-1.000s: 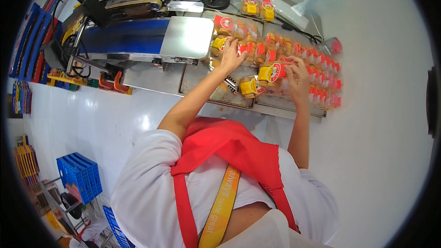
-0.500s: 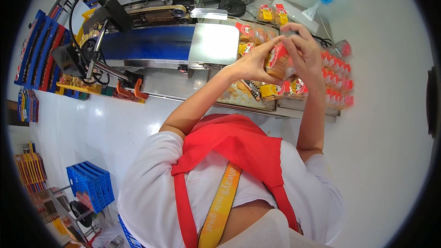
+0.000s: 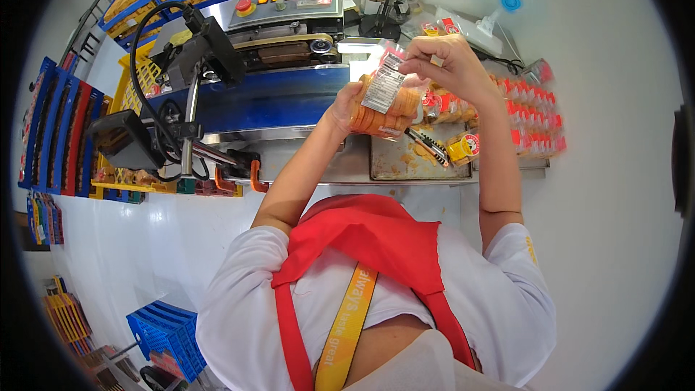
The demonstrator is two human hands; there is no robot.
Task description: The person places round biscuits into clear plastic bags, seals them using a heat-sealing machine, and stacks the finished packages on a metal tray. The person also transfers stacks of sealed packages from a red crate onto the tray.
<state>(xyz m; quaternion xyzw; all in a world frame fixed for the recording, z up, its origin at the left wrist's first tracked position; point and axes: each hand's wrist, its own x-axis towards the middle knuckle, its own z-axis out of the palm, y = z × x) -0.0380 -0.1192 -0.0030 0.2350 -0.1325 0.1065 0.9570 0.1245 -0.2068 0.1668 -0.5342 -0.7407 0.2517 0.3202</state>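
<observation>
My left hand (image 3: 342, 110) grips the lower left side of a clear bag of round biscuits (image 3: 376, 120), tilted above the metal worktop. A printed white label lies across the bag's face. At the bag's upper right edge, the fingers of my right hand (image 3: 455, 65) are bent and pinched together against the film. Just beyond the bag stands a belt sealing machine (image 3: 253, 101) with a blue belt. Below and to the right of it, a metal tray (image 3: 387, 166) holds crumbs and a slim black-and-white tool (image 3: 428, 147). A yellow-and-red biscuit bag (image 3: 462, 148) lies beside the tool.
Rows of red-topped biscuit bags (image 3: 534, 117) line the right end. The machine's control box (image 3: 286, 6) has a red button. A black sensor arm (image 3: 192, 101) juts up at the left. Stacked crates (image 3: 61, 127) stand farther left, and a blue crate (image 3: 168, 334) sits behind.
The biscuit bag has moved left toward the belt and been turned, so its white label shows. My right hand has shifted to its upper edge. The view has swung slightly.
</observation>
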